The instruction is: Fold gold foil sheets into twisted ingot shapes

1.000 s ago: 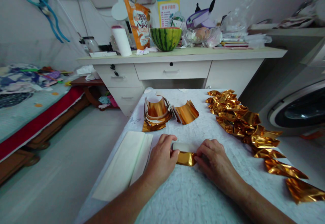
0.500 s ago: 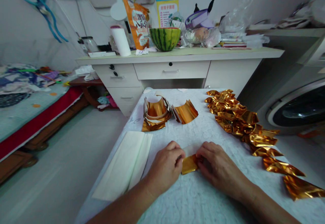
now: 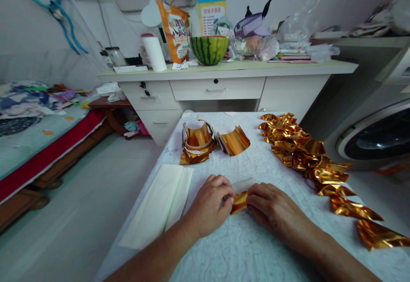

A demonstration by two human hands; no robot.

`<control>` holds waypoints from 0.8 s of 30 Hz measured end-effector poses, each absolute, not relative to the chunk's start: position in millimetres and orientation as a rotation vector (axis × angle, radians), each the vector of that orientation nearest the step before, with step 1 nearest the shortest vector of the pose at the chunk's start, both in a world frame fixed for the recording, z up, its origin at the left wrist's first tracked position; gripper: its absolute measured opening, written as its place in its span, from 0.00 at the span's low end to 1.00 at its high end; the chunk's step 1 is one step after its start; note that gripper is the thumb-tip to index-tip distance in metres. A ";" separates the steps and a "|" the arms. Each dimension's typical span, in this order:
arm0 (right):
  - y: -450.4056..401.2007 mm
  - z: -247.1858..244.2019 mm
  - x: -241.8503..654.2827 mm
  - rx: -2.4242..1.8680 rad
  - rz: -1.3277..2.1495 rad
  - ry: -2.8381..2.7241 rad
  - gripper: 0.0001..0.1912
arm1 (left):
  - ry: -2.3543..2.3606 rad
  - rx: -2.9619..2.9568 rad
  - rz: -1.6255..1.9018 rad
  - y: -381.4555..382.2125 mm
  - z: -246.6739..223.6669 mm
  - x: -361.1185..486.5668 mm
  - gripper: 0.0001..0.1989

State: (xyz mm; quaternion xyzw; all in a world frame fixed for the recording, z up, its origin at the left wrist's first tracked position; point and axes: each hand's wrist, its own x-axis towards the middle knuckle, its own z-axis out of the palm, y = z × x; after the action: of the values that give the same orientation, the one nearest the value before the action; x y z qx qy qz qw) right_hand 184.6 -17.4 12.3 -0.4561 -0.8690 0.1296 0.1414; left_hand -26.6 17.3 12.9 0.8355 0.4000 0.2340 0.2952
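Between my two hands lies a small sheet of gold foil paper [image 3: 239, 202], its surface curving, with a whitish translucent edge [image 3: 242, 184] behind it. My left hand [image 3: 214, 205] pinches its left end, fingers curled. At the right end my right hand [image 3: 272, 209] grips it, the thumb partly hidden below the fingers. Ahead stand a curled stack of gold foil sheets [image 3: 197, 141] and a smaller curved stack of foil [image 3: 235, 141]. Left of my left hand lies folded pale paper [image 3: 153, 207]. Several folded gold foil pieces [image 3: 307, 149] run in a row along the right side.
The cloth-covered table [image 3: 230, 252] meets a white desk [image 3: 218, 88] holding a halved watermelon [image 3: 209, 50], an orange snack bag [image 3: 175, 32] and a white paper roll [image 3: 154, 52]. A washing machine [image 3: 374, 98] stands right, a bed [image 3: 48, 137] left.
The gold foil between my hands has curled upward and narrowed, with more of the whitish edge showing behind. Both hands have shifted slightly; the stacks and folded pieces stay put.
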 end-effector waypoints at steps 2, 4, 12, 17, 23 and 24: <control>-17.6 11.3 186.8 -1.320 0.329 -2.490 0.08 | 0.996 2.224 0.623 15.6 17.0 -27.0 0.01; -17.5 9.4 188.9 -1.328 0.283 -2.446 0.08 | 0.914 2.241 0.616 14.0 19.4 -27.0 0.13; -15.3 2.3 193.1 -1.272 0.144 -2.212 0.10 | 0.945 2.424 0.800 15.2 10.8 -26.1 0.11; -13.4 2.8 190.0 -1.201 0.194 -2.117 0.13 | 0.892 2.665 0.972 13.1 14.8 -26.6 0.05; -11.2 -0.6 185.7 -1.258 0.370 -2.180 0.13 | 0.884 2.783 0.659 11.9 11.9 -23.5 0.05; -10.7 -1.7 185.4 -1.268 0.389 -2.193 0.13 | 0.903 2.784 0.604 11.8 10.2 -22.9 0.06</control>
State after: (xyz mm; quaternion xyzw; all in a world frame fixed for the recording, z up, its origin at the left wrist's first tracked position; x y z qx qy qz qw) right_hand 185.4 -10.7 -1.7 -0.4743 -0.8201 0.1456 0.2852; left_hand -22.9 11.8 10.2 0.9288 0.3014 0.2017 0.0764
